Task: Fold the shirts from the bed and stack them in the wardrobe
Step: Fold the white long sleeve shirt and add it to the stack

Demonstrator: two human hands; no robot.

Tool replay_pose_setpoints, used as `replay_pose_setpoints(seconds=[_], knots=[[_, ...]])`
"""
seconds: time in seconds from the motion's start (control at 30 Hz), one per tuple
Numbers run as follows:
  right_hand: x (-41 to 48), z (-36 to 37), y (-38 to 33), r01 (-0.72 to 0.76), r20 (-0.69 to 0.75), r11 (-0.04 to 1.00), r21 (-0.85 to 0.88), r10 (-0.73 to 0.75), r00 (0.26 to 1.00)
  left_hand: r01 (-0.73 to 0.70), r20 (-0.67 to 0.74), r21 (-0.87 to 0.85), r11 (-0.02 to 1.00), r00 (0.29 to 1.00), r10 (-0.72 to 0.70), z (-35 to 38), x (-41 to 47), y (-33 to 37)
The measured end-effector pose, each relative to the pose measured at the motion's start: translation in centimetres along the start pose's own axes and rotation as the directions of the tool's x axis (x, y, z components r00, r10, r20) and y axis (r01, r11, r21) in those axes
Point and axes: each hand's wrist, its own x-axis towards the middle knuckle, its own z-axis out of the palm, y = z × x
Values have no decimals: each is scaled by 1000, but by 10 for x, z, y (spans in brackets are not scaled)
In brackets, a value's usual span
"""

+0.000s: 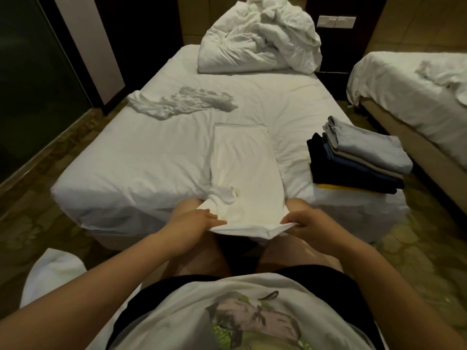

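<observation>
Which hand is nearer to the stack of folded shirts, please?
Right. The right hand grips the white shirt on the side toward the stack; the left hand grips its opposite side.

One wide-angle head-worn view, facing forward and down, close over the bed [156, 157]

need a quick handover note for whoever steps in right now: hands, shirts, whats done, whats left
Left hand and right hand each grip the near edge of the long white shirt, already folded into a narrow strip lying lengthwise on the white bed.
Done: a stack of folded shirts, grey on top, dark and yellow below, sits near the bed's right corner.
Left: finish this shirt, fold the crumpled white garment at the bed's far left, then carry everything to the wardrobe, which is not in view.
</observation>
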Motion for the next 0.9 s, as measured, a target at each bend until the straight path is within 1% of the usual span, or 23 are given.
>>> replay_pose_setpoints(seconds=[0.03, 0.1, 0.17, 0.2, 0.23, 0.27, 0.3, 0.33, 0.37, 0.4, 0.43, 0.47, 0.5, 0.53, 0.57, 0.6, 0.63, 0.67, 0.7, 0.77, 0.83, 0.9], knots=[[0, 0, 1, -27, 64, 1000, -2, 27, 998, -6, 32, 32, 999, 999, 5, 3, -3, 0], [0, -1, 2, -53, 171, 998, 17, 49, 984, -24, 53, 75, 997, 998, 20, 8, -7, 1], [1, -2, 1, -49, 230, 999, -12, 51, 972, -8, 63, 51, 999, 998, 5, 13, -9, 2], [2, -4, -1, -53, 253, 998, -24, 58, 966, -10, 59, 17, 1000, 998, 9, 13, -12, 2], [3, -6, -3, -58, 278, 998, -24, 62, 958, -7, 46, -51, 999, 999, 9, 14, -13, 0], [5, -8, -3, -67, 310, 997, -28, 72, 948, 26, 21, -139, 990, 1000, -23, 15, -13, -2], [7, -11, -4, -75, 350, 996, -42, 85, 933, 63, -33, -234, 970, 997, -73, 17, -12, -4], [9, -13, -5, -94, 392, 994, -62, 111, 913, 105, -121, -258, 960, 983, -140, 17, -6, -7], [11, -14, -4, -122, 430, 990, -76, 143, 891, 173, -169, -241, 955, 961, -217, 19, 1, -11], [14, -16, -4, -147, 461, 985, -87, 171, 871, 256, -170, -200, 946, 942, -291, 17, 10, -13], [17, -18, -3, -149, 484, 984, -100, 178, 857, 319, -142, -173, 932, 928, -344, 15, 17, -16], [22, -21, -1, -124, 499, 985, -116, 166, 850, 342, -90, -92, 935, 932, -350, 12, 24, -21], [28, -26, 1, -83, 501, 988, -128, 136, 855, 327, -78, -31, 944, 941, -329, 7, 30, -25], [36, -32, 4, -45, 493, 991, -127, 102, 864, 292, -48, 18, 956, 956, -291, -3, 35, -28], [44, -38, 8, -30, 476, 994, -109, 78, 876, 209, 59, 44, 977, 976, -212, -17, 41, -27], [54, -45, 13, -40, 444, 996, -83, 73, 893, 112, 171, 19, 994, 979, -114, -31, 48, -25], [64, -53, 18, -67, 393, 996, -52, 82, 916, 21, 233, -26, 999, 972, -14, -45, 57, -23], [75, -61, 23, -96, 323, 995, -10, 94, 942, 0, 253, -79, 997, 967, 20, -59, 68, -20], [87, -68, 27, -114, 243, 993, 42, 100, 965, 12, 270, -121, 993, 962, 21, -73, 82, -20], [117, -79, 35, -120, 91, 981, 155, 107, 990, 25, 266, -110, 994, 964, 5, -95, 118, -30], [151, -84, 43, -124, -35, 958, 258, 138, 990, 74, 278, -120, 990, 960, -38, -110, 150, -43], [194, -89, 52, -145, -118, 932, 333, 194, 974, 125, 270, -176, 976, 960, -74, -126, 187, -59]])
